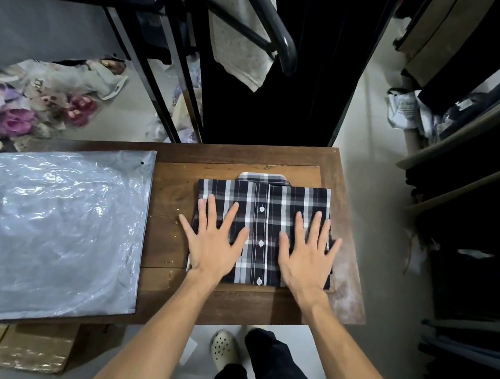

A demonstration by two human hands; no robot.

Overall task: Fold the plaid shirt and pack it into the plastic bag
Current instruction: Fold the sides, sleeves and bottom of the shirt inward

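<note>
The shirt [262, 229] lay folded into a neat block on the right half of the table [169, 200], collar at the far edge and button placket running down the middle toward me. My left hand [212, 243] and right hand [308, 255] rested flat on it, one either side of the placket, fingers spread and gripping nothing, only pressing. The left thumb and little finger hung just past the shirt's left edge onto the wood.

As I judged it, folding was done and this was the flattening step. To do it well I wanted even weight from both palms, stroking outward from the buttons so trapped air and wrinkles left at the sides without dragging the folded layers out of line. I would keep off the collar, so it held its shape.

The bag [54, 229] lay flat on the left of the table, just beside the shirt but not touching it, its near-right edge overhanging a box [35, 349] below. I could not tell which side was the mouth. The shirt looked narrower than the bag, so it seemed likely to fit.
</note>
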